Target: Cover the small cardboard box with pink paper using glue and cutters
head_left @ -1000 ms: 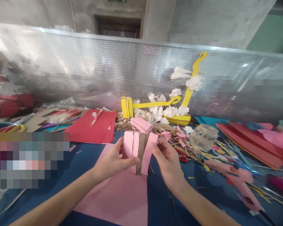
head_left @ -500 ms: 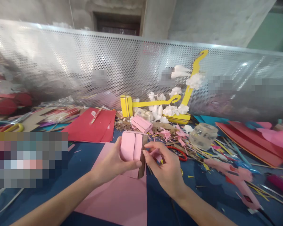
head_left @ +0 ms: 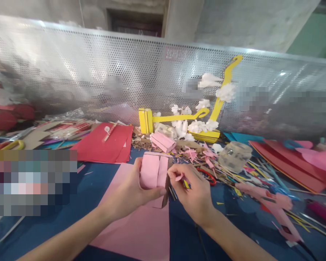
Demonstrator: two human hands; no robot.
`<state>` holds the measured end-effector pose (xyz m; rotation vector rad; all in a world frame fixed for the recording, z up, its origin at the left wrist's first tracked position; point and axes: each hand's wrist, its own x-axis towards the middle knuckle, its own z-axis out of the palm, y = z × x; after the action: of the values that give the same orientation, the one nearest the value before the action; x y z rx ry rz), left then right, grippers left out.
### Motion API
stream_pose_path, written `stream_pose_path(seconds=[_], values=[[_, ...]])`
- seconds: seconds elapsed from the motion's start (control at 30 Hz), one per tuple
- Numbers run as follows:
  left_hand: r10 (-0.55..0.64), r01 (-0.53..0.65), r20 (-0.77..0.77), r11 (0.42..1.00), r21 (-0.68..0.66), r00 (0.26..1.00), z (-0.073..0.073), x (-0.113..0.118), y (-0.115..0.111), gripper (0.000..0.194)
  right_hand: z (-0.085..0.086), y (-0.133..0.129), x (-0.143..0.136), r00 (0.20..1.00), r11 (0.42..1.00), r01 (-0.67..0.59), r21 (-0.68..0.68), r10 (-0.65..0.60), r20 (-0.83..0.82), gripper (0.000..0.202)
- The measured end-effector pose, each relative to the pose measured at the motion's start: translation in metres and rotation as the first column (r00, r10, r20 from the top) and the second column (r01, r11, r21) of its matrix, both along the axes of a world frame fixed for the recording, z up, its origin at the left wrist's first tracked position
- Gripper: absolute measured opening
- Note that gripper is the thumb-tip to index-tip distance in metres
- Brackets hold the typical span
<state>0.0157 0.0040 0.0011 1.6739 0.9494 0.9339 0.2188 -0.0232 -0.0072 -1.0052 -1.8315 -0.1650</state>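
A small pink paper-covered cardboard box (head_left: 150,171) is held by my left hand (head_left: 130,194), thumb across its near side and fingers behind. Its right side shows a bare brown edge. Against that edge, my right hand (head_left: 194,190) pinches a small piece of pink paper (head_left: 180,177) between thumb and forefinger. Under both hands lies a large pink paper sheet (head_left: 141,232) on the blue table. Just beyond the box rests another pink paper-covered block (head_left: 163,141).
Paper and cardboard scraps (head_left: 191,154) surround red-handled scissors (head_left: 208,176). A pink glue gun (head_left: 274,203) lies right, near a clear tape roll (head_left: 235,156). Red sheets (head_left: 105,145) sit left. Yellow pieces with white tufts (head_left: 198,127) stand before a perforated metal panel (head_left: 141,72).
The box has shifted slightly right and turned a little, so less of its brown edge shows. My right fingers have curled in more around the pink paper piece.
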Motion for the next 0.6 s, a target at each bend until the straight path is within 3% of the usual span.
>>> stream_pose_path(seconds=[0.17,0.33,0.6], values=[[-0.025,0.024,0.033,1.0,0.014,0.999,0.0019,0.0018,-0.0001,0.056,0.0002,0.003,0.0011,0.998,1.0,-0.006,-0.023,0.007,0.056,0.017],[-0.051,0.062,0.11,0.993,-0.102,0.993,-0.0001,0.0013,0.0035,0.065,-0.0001,0.0013,0.0009,0.999,0.996,-0.037,-0.079,0.04,0.035,0.016],[-0.08,0.131,0.269,0.975,-0.18,0.96,0.0044,-0.0011,0.0039,0.071,0.0002,-0.0023,-0.0029,0.993,0.998,-0.02,-0.057,0.014,-0.118,0.011]])
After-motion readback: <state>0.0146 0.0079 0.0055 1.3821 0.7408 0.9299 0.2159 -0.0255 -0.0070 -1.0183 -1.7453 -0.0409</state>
